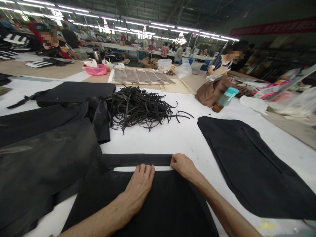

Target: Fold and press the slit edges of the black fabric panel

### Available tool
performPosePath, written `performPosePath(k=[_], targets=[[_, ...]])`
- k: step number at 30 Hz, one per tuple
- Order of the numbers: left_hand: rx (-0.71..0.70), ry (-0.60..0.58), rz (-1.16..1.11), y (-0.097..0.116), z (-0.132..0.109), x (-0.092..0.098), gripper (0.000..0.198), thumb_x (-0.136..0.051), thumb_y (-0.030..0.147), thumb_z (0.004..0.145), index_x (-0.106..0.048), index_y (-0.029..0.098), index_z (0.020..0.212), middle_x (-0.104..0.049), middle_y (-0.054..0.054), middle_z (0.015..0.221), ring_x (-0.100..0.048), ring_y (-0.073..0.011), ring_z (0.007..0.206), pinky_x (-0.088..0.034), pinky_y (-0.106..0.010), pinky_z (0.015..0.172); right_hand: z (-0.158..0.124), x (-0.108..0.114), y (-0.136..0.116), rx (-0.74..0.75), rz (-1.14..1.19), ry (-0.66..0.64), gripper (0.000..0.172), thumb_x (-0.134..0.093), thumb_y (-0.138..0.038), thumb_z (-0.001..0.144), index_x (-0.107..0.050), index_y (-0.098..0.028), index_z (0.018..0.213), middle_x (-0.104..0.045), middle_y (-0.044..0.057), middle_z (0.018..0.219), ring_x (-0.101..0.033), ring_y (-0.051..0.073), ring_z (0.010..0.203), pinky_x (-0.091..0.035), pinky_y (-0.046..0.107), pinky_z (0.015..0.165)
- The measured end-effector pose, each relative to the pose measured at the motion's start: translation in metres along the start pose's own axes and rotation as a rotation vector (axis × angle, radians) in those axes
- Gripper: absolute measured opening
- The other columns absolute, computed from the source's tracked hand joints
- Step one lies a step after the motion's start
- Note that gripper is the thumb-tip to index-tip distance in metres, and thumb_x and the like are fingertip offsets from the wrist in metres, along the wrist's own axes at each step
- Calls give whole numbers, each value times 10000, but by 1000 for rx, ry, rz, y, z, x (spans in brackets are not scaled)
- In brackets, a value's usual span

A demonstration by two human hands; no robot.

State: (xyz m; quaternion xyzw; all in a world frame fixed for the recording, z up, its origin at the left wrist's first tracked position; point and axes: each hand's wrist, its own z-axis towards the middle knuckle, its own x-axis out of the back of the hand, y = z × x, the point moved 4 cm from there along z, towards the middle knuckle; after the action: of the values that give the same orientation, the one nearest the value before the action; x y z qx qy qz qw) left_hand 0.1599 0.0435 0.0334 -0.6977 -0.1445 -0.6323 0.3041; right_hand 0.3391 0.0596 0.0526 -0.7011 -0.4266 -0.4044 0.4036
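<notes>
A black, leather-like sheet (168,204) lies in front of me, with a narrow white gap along its far side and a long black band (133,160) beyond the gap. My left hand (140,184) rests over the gap, its fingers bent and held together at the band's near edge; the fingertips and thumb are hidden. At the band's right end, my right hand (184,166) is closed, pinching the material. Both wrists cross over the sheet.
Black sheets (49,148) overlap at left. Beyond lies a tangled heap of thin black strips (138,107). Stacked black panels (254,168) lie at right. Farther off are a bottle with a turquoise lid (225,99), a brown bundle (209,92), a pink basin (96,69) and a person (223,62).
</notes>
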Motion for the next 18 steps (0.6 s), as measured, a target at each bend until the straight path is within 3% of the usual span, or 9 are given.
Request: performPosePath(k=[9, 13, 18], targets=[[90, -103, 71, 12, 19, 12, 562, -441, 84, 802, -374, 304, 1315, -560, -93, 836, -561, -247, 735, -423, -357, 590, -4, 13, -7, -48, -3, -70, 228, -500, -132, 673, -690, -173, 792, -684, 77, 832, -616, 201, 797, -379, 258, 638], [79, -152, 283, 21, 24, 12, 670, -383, 65, 814, -200, 383, 1375, -596, -87, 799, -595, -266, 701, -427, -397, 587, -5, 13, -7, -62, -10, -60, 234, -494, -136, 687, -690, -164, 811, -684, 92, 853, -618, 213, 824, -387, 266, 657], [30, -129, 429, 29, 25, 8, 719, -349, 67, 810, -56, 345, 1403, -612, -81, 787, -603, -281, 705, -439, -446, 605, -3, 11, -7, -57, -6, -55, 199, -516, -137, 676, -685, -165, 776, -685, 91, 829, -622, 209, 799, -387, 264, 642]])
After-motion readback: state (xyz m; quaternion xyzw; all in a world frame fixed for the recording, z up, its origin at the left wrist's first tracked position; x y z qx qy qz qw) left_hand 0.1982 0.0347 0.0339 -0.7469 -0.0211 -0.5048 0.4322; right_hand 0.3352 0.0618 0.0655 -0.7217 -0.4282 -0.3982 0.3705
